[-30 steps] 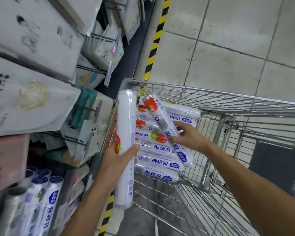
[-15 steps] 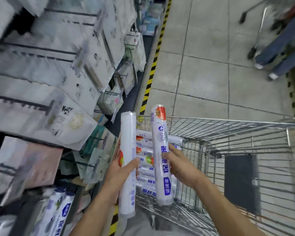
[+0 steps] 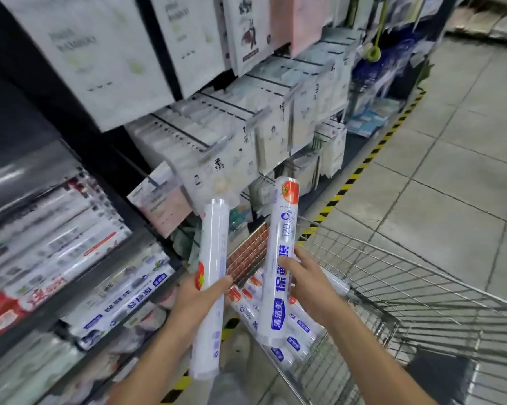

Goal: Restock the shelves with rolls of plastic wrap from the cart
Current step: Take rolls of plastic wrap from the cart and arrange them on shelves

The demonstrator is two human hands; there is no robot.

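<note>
My left hand (image 3: 195, 305) grips a white roll of plastic wrap (image 3: 212, 244) upright, with its plain side turned to me. In my right hand (image 3: 307, 285) is a second roll (image 3: 280, 258), also upright, with blue lettering and a tomato picture at its top. Both rolls are held above the near left corner of the wire cart (image 3: 407, 287). Several more rolls (image 3: 297, 331) lie stacked in that corner of the cart. The shelves (image 3: 147, 290) at lower left hold similar rolls lying on their sides.
Hanging packets on pegs (image 3: 231, 133) fill the upper shelving straight ahead. A yellow-and-black floor stripe (image 3: 360, 171) runs along the shelf base. Grey tiled floor (image 3: 451, 171) opens to the right of the cart.
My right hand lifted a roll out of the cart and turned it upright beside the left one. The view swung up and left, from the cart toward the shelves.
</note>
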